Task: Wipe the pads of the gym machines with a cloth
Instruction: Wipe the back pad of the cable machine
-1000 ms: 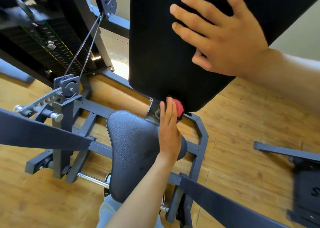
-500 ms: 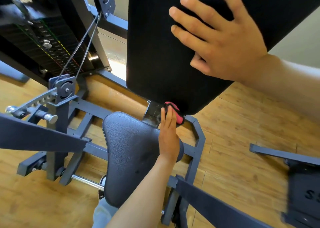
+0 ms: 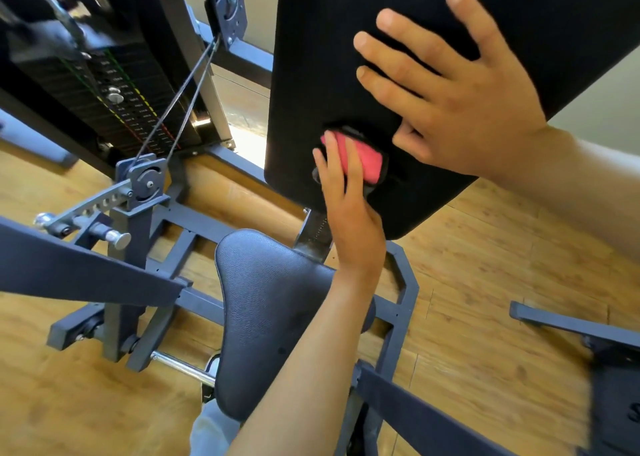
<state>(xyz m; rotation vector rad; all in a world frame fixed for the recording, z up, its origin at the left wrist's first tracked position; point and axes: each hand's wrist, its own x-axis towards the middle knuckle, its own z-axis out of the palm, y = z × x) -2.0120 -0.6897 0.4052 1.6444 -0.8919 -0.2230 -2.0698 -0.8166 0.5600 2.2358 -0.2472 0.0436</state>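
I see my right hand [image 3: 460, 98] laid flat on the black back pad [image 3: 332, 74], fingers spread and straight, palm against the surface near its lower right part. My left hand [image 3: 346, 199] reaches up from below the back pad's bottom edge, its fingers straight and close together, pressing a pink cloth [image 3: 363, 159] onto the pad just above that edge and just left of my right thumb. The cloth shows past my fingertips, with a dark border round it. Below the back pad sits the dark seat pad [image 3: 273, 303], under my left forearm. Left of the back pad stand the weight stack [image 3: 114, 91] and two cables [image 3: 180, 98]; wooden floor [image 3: 485, 299] lies beneath.
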